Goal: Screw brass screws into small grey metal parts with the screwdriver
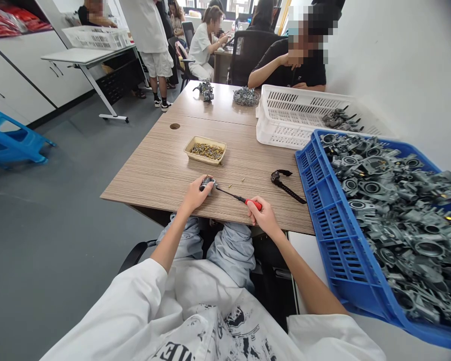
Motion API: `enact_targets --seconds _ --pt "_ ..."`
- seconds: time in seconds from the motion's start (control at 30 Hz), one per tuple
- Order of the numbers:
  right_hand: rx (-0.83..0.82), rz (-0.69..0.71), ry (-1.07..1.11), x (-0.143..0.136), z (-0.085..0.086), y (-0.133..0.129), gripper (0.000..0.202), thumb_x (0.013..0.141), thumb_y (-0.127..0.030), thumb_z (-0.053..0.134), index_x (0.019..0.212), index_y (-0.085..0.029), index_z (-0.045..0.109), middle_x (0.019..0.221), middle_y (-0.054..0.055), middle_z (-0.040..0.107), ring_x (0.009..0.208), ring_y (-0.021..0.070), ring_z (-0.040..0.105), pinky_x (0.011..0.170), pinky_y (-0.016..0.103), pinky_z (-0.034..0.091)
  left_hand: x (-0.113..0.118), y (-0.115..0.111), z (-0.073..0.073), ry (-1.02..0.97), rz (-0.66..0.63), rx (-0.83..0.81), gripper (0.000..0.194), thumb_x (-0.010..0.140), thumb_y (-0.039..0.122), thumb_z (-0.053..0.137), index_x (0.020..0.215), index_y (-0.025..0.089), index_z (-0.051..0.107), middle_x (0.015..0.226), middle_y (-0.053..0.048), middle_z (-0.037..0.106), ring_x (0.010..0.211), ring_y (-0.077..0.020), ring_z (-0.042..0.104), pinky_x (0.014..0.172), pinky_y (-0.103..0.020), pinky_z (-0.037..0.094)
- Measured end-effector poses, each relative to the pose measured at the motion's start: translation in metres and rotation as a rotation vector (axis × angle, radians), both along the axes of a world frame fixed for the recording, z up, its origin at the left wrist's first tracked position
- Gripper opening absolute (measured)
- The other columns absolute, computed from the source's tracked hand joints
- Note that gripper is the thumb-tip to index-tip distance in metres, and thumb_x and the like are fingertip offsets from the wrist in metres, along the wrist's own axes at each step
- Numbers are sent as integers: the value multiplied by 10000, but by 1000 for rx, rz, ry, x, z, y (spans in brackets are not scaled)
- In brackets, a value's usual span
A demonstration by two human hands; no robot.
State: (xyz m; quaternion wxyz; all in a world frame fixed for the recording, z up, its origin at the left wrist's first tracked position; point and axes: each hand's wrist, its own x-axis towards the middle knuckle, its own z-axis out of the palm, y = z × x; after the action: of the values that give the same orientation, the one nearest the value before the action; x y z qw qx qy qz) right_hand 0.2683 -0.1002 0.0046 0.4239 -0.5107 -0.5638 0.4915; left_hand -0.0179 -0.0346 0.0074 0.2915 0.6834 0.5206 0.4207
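Near the front edge of the wooden table (pixel 154 165), my left hand (pixel 197 193) is closed around a small grey metal part (pixel 209 184). My right hand (pixel 262 214) grips the red handle of a screwdriver (pixel 237 197). The screwdriver lies nearly level, its thin shaft pointing left, and its tip meets the metal part beside my left fingers. Just beyond my hands sits a cream tray (pixel 206 151) filled with small brass-coloured and dark screws. Two loose brass pieces (pixel 243 179) lie between the tray and the screwdriver.
A black watch (pixel 283 184) lies right of my right hand. A blue crate (pixel 330 245) heaped with metal castings stands at the right, with a white basket (pixel 285 135) behind it. Farther back are a metal assembly (pixel 205 92) and a pile of small parts (pixel 245 96). A person sits across the table.
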Motion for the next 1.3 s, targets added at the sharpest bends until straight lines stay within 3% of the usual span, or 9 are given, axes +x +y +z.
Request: enact_targets --seconds 1.3 --pt "23 -3 -39 -1 0 0 411 959 -644 647 902 -244 569 643 -29 632 414 118 502 378 236 438 -1 0 -1 25 8 -7 377 1017 465 519 1216 198 696 1168 -86 775 1100 -244 709 1016 -353 532"
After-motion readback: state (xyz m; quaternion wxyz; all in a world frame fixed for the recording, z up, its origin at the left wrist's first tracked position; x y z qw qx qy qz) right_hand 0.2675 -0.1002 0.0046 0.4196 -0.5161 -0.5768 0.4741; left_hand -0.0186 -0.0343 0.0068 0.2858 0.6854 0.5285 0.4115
